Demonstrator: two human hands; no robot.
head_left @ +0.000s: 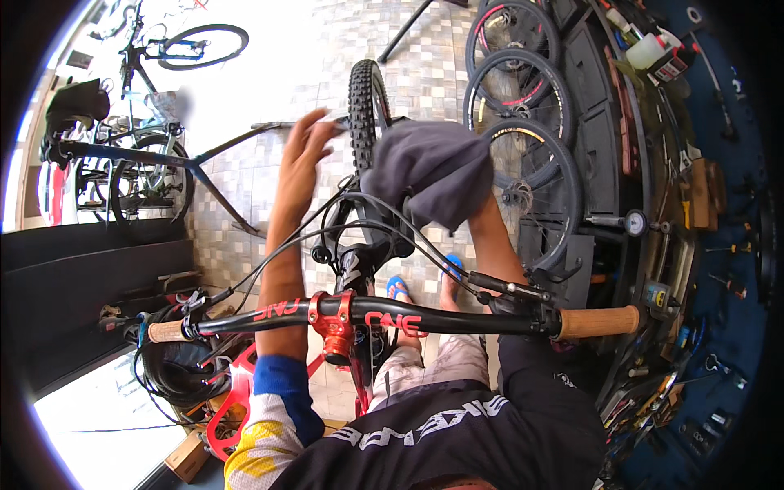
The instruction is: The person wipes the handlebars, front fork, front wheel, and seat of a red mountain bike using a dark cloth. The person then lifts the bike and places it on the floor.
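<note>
Left hand [306, 151] spread open beside the knobby front tyre [366, 106], right hand [457, 204] bunched around a grey rag [429, 167] at the fork — wiping looks midway.

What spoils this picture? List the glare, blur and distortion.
Head view: daylight washes out the floor at upper left; the left hand is motion-blurred beside the tyre; the fisheye bows the handlebar and darkens the corners; the grey cloth hides the right hand.
</note>
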